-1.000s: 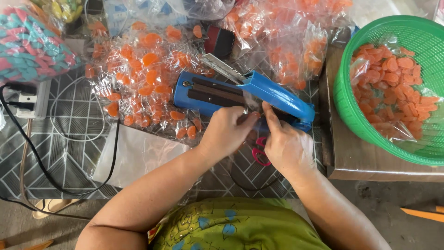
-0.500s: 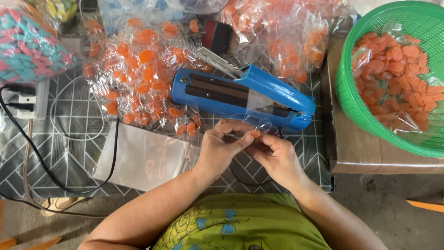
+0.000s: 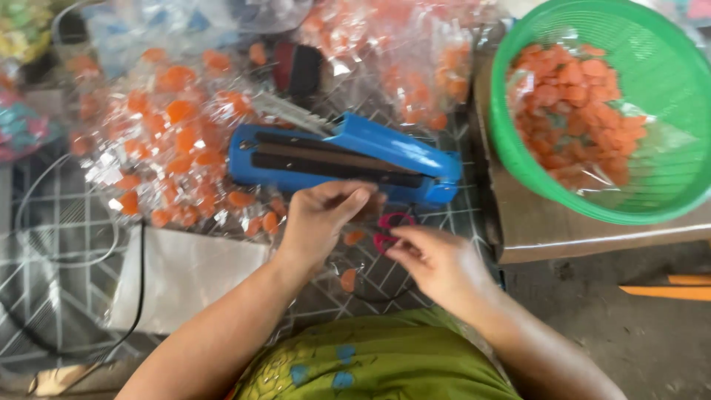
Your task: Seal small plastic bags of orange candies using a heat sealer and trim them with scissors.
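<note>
2 hands [image 3: 326,218] at a clear bag of orange sweets [image 3: 348,259].

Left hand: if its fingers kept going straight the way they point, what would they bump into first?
The left hand points up and to the right, so its fingers would probably meet the blue heat sealer first, near its right end. They already look close, though depth is hard to judge.

Your left hand [image 3: 320,222] and right hand [image 3: 437,263] hold a clear plastic candy bag [image 3: 354,255] just before the blue plastic heat sealer [image 3: 341,159].
</note>
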